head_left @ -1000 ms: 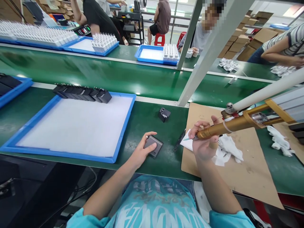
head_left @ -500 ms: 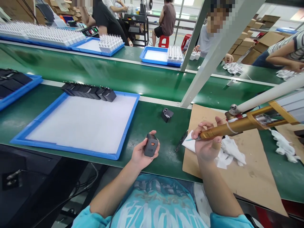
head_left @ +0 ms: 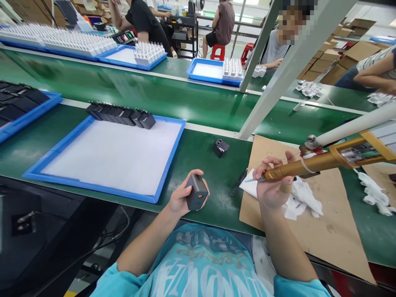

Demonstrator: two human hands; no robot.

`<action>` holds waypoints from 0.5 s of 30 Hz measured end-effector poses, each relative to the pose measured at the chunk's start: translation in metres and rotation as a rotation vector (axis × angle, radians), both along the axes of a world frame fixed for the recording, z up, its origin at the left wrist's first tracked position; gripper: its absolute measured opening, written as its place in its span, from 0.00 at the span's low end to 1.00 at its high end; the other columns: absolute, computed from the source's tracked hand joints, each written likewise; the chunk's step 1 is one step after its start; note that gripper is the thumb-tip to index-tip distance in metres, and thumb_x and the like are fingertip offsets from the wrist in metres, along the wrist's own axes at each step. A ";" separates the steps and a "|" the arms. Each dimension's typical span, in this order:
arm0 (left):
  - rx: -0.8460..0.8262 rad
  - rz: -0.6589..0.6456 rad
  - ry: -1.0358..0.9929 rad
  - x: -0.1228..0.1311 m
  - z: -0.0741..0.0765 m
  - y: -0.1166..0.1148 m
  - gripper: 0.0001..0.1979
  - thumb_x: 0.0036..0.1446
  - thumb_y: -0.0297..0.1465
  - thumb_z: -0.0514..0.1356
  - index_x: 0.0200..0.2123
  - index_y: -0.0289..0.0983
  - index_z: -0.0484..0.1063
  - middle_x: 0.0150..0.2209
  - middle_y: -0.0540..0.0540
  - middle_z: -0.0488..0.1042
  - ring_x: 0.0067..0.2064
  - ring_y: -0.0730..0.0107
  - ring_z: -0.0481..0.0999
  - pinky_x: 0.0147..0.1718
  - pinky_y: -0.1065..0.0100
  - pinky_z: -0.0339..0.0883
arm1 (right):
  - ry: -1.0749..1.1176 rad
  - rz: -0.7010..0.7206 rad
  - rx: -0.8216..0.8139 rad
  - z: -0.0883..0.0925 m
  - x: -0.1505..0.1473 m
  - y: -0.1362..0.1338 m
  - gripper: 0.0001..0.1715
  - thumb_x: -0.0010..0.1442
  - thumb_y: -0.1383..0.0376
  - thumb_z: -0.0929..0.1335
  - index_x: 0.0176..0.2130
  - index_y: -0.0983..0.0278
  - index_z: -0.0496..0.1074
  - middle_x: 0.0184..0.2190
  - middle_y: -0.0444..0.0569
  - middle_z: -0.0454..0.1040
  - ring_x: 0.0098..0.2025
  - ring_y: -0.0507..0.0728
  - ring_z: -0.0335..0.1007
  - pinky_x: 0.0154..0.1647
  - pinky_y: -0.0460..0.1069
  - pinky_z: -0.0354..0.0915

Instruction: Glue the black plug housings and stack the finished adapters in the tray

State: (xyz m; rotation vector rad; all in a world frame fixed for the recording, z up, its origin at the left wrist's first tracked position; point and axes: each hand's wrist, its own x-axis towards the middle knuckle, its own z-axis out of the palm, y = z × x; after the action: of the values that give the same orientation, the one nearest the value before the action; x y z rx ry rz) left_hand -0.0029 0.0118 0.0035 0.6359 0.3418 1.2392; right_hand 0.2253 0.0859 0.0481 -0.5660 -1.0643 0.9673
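Note:
In my left hand [head_left: 181,197], a black power adapter [head_left: 197,193] is gripped with the thumb on one side and the fingers round the other. An orange USB port shows on the adapter's end face. My right hand [head_left: 275,189] has its fingers round the front of a gold pen-like dispenser [head_left: 297,168] with a thin pale-blue tip, which points left toward the adapter but stays apart from it. Another black adapter [head_left: 220,147] lies on the green bench beyond my hands. Between the hands rests a black tweezer-like tool [head_left: 239,182], partly over the brown cardboard.
A blue-rimmed tray [head_left: 157,187] lined in white holds a row of black adapters [head_left: 122,115] along its far edge. White cloths [head_left: 305,198] lie on cardboard [head_left: 337,231]. A slanted metal post [head_left: 272,88] rises at the bench's back. Other people sit across the line.
My left hand has turned the adapter, so more of its long side shows and the port end faces further right. The right hand keeps its hold on the dispenser. The camera view has shifted slightly.

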 end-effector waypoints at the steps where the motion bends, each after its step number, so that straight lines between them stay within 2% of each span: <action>1: 0.011 -0.001 0.006 0.000 -0.002 0.000 0.23 0.54 0.42 0.64 0.50 0.42 0.63 0.33 0.46 0.74 0.23 0.71 0.72 0.16 0.74 0.64 | 0.002 0.005 0.001 0.000 0.000 0.000 0.30 0.55 0.47 0.70 0.54 0.52 0.65 0.37 0.43 0.73 0.20 0.50 0.67 0.21 0.49 0.62; 5: 0.029 0.013 0.090 -0.001 -0.004 -0.002 0.23 0.55 0.43 0.63 0.51 0.44 0.62 0.33 0.47 0.74 0.25 0.70 0.73 0.19 0.73 0.65 | 0.008 0.015 0.012 0.000 0.000 0.000 0.29 0.56 0.48 0.69 0.55 0.52 0.65 0.37 0.43 0.73 0.20 0.50 0.67 0.21 0.48 0.62; 7: 0.021 0.071 0.271 -0.007 0.002 -0.007 0.25 0.54 0.45 0.64 0.51 0.44 0.63 0.34 0.48 0.73 0.28 0.69 0.73 0.22 0.72 0.67 | 0.005 0.009 0.013 -0.001 0.000 0.000 0.29 0.57 0.49 0.69 0.55 0.53 0.65 0.37 0.44 0.73 0.20 0.50 0.67 0.21 0.48 0.62; 10: 0.010 0.281 0.814 -0.032 0.019 -0.012 0.26 0.54 0.42 0.65 0.54 0.43 0.64 0.37 0.47 0.72 0.35 0.67 0.74 0.33 0.69 0.70 | 0.009 0.005 0.008 -0.001 0.000 0.000 0.28 0.57 0.49 0.69 0.55 0.52 0.65 0.37 0.44 0.72 0.21 0.49 0.67 0.21 0.48 0.62; 13: -0.031 0.613 1.348 -0.078 0.035 -0.004 0.28 0.58 0.44 0.60 0.60 0.43 0.61 0.42 0.44 0.72 0.40 0.61 0.75 0.40 0.62 0.71 | 0.010 -0.001 -0.005 -0.002 0.000 0.001 0.28 0.57 0.49 0.68 0.55 0.51 0.65 0.37 0.43 0.72 0.20 0.49 0.66 0.20 0.48 0.61; 14: -0.074 0.703 1.524 -0.096 0.037 0.002 0.30 0.59 0.45 0.58 0.62 0.43 0.59 0.43 0.43 0.73 0.41 0.58 0.76 0.40 0.60 0.71 | 0.007 -0.006 -0.008 -0.002 0.000 0.001 0.28 0.57 0.48 0.68 0.55 0.51 0.65 0.37 0.43 0.72 0.20 0.49 0.66 0.20 0.48 0.61; 15: -0.128 0.731 1.715 -0.114 0.038 0.010 0.31 0.60 0.45 0.56 0.63 0.42 0.58 0.43 0.42 0.73 0.41 0.54 0.76 0.40 0.57 0.71 | 0.001 -0.008 -0.009 -0.002 0.000 0.001 0.28 0.57 0.48 0.68 0.55 0.51 0.65 0.36 0.43 0.72 0.20 0.49 0.66 0.20 0.48 0.61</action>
State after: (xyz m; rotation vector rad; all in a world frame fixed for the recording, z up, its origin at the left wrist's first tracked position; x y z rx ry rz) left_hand -0.1171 0.0220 0.0410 1.4251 2.1947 0.9974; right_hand 0.2250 0.0870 0.0463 -0.5766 -1.0564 0.9663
